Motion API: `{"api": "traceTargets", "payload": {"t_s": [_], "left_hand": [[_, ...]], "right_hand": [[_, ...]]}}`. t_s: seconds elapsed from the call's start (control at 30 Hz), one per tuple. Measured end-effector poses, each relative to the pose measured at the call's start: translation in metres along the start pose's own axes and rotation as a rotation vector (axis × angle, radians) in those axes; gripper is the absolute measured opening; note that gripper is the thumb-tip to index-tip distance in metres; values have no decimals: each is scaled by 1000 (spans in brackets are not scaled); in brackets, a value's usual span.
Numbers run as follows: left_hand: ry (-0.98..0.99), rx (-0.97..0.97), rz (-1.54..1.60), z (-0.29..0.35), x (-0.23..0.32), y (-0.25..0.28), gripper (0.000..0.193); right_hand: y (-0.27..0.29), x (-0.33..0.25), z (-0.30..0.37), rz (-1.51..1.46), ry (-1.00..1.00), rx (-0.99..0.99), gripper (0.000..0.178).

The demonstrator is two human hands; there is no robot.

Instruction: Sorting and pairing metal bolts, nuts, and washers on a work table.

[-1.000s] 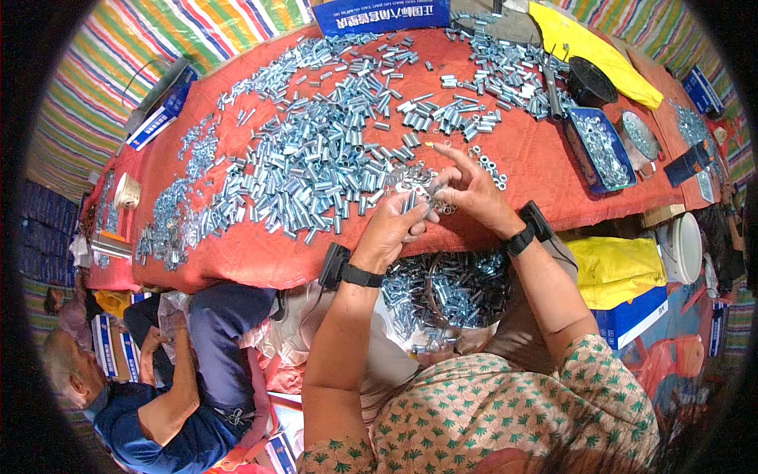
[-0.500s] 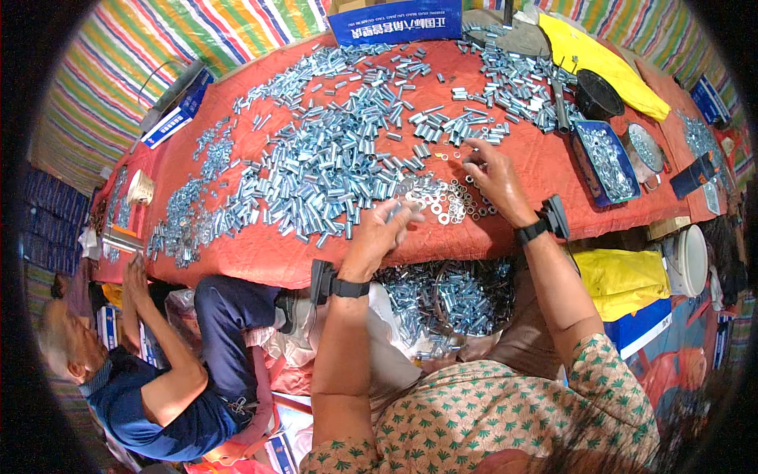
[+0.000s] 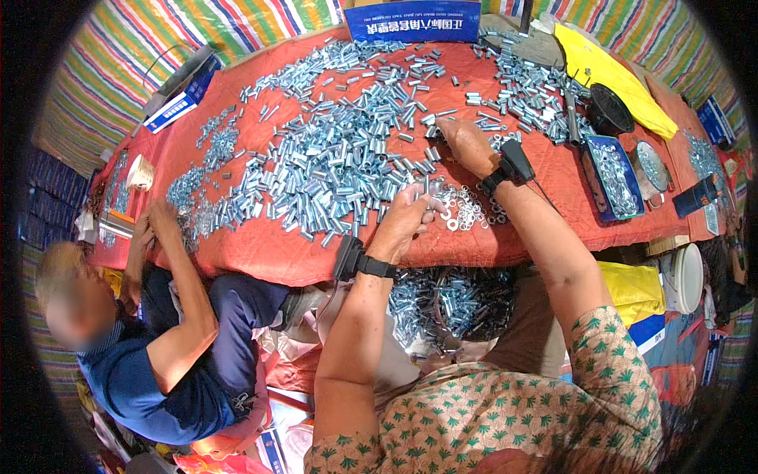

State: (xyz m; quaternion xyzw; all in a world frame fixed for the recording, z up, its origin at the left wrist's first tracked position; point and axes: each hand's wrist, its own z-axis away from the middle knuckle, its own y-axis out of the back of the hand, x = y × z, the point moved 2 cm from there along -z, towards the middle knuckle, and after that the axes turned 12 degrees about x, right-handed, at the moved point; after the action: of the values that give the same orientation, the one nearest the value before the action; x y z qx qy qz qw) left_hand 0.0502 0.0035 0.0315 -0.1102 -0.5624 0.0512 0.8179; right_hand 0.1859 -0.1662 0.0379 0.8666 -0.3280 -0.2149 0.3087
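My left hand [image 3: 404, 223] is closed just above the red cloth, at the right edge of a large heap of silvery metal sleeves [image 3: 324, 170]. Its fingers are pressed together; whatever they hold is too small to make out. Farther out, my right hand [image 3: 469, 148] reaches down with bent fingers onto several sleeves at the heap's right side. Its fingertips are partly hidden, so what they grip does not show. Between my hands and the table's near edge lies a cluster of flat washers [image 3: 464, 212].
A co-worker [image 3: 150, 355] sits at the left, hands near smaller piles of parts. A blue tray [image 3: 612, 178] of small parts, a black bowl [image 3: 610, 108] and a yellow cloth [image 3: 612, 75] are at the right. Below the table edge, more metal parts [image 3: 458, 304] fill a container.
My right hand has moved away from the washers, farther out and slightly left, to the sleeves. My left hand has moved a little right and its fingers have closed. The co-worker's hands have parted from their raised pose.
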Motion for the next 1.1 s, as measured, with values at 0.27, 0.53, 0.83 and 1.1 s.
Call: {"api": "traceTargets", "payload": {"t_s": [0.27, 0.53, 0.83, 1.1], "left_hand": [[-15, 41, 43, 6, -4, 4, 22], [-30, -49, -113, 9, -11, -10, 25], [-44, -39, -210, 9, -16, -9, 23], [-48, -30, -158, 9, -13, -21, 22]], "right_hand": [[51, -26, 37, -1084, -910, -112, 44], [81, -56, 75, -1302, -1043, -61, 45], [78, -60, 85, -1346, -1050, -9, 46], [78, -64, 81, -1240, -987, -80, 41]]}}
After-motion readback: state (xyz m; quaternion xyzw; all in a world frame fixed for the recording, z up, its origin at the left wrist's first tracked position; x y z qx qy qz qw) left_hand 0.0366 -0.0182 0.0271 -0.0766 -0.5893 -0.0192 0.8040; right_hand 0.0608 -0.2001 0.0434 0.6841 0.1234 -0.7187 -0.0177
